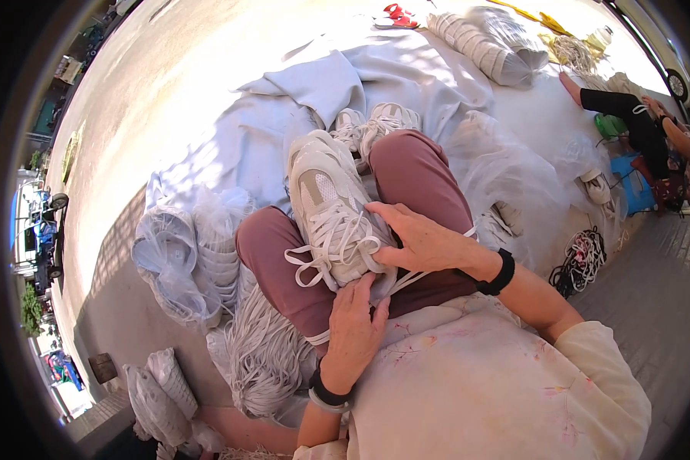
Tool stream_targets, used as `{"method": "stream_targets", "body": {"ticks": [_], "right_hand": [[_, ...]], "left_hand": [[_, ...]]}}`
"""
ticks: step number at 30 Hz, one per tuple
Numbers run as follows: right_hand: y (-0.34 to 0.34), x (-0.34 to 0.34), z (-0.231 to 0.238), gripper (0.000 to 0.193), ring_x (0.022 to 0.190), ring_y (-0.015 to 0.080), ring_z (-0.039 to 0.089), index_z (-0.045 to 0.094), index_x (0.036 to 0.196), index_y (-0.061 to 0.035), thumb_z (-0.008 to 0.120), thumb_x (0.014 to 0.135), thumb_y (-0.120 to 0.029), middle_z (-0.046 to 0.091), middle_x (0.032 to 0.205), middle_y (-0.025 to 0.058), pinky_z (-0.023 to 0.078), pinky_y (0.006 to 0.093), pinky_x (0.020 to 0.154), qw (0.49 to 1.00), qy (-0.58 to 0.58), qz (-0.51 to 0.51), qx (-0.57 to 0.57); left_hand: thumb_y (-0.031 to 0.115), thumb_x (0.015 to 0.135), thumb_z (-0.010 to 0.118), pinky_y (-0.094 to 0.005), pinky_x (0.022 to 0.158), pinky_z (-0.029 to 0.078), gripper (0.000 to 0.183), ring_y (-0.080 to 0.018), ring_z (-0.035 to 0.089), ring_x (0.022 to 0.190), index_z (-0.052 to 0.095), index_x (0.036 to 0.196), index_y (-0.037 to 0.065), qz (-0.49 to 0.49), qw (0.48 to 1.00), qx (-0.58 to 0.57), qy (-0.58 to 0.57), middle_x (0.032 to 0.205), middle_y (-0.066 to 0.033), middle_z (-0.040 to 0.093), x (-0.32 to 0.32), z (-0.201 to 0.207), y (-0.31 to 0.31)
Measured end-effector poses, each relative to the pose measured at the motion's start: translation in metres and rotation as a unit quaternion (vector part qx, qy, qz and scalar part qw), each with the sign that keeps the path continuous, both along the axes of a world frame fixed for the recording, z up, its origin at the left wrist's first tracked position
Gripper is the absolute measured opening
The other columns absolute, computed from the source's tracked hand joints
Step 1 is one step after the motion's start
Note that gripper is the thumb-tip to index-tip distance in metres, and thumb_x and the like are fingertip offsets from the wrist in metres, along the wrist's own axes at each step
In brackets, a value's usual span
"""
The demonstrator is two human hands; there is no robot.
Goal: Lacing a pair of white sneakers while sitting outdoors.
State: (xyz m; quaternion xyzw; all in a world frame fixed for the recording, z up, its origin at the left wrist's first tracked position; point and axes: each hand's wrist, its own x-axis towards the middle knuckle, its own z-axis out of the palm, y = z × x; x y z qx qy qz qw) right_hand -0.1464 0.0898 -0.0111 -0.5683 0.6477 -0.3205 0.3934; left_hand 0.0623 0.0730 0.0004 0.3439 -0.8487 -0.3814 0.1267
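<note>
A beige and white sneaker (322,207) rests across my thighs, toe pointing away from me. White laces run through its eyelets, and a loop hangs off its left side. My right hand (418,241) grips the right side near the collar, with thumb and fingers against the upper. At the heel end, the fingers of my left hand (353,330) are pinched at the collar edge; their tips are partly hidden. A loose white lace end (408,282) trails between the shoe and my right wrist. Similar sneakers (387,126) sit just beyond my knees.
Left of me are plastic-wrapped stacks of shoe parts (169,253) and a bundle of white laces (264,360). A pale cloth (307,84) covers the ground ahead. Clear plastic (498,153), a dark-and-white cord pile (579,261) and a blue stool (632,184) near a seated person lie right.
</note>
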Motion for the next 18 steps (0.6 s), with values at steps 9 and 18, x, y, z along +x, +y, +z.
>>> {"method": "stream_targets", "body": {"ticks": [9, 18], "right_hand": [[-0.008, 0.006, 0.021, 0.070, 0.085, 0.0259, 0.060, 0.045, 0.131, 0.0077, 0.075, 0.077, -0.026, 0.061, 0.101, 0.0197, 0.049, 0.0345, 0.079, 0.991, -0.085, -0.100, 0.011], [-0.020, 0.004, 0.008, 0.049, 0.086, 0.0265, 0.060, 0.051, 0.128, -0.0013, 0.068, 0.086, -0.022, 0.054, 0.095, 0.0138, 0.049, 0.0340, 0.074, 0.994, 0.016, -0.054, -0.093]], "left_hand": [[0.011, 0.072, 0.075, -0.0492, 0.080, 0.042, 0.046, -0.0414, 0.052, 0.094, 0.057, 0.112, -0.001, 0.005, 0.992, -0.122, 0.009, 0.103, -0.0229, 0.055, -0.009, -0.014, 0.004], [0.010, 0.082, 0.070, -0.0295, 0.087, 0.045, 0.037, -0.0184, 0.062, 0.100, 0.062, 0.116, 0.000, 0.149, 0.954, 0.244, 0.096, 0.108, -0.0112, 0.067, 0.050, 0.064, -0.062]]}}
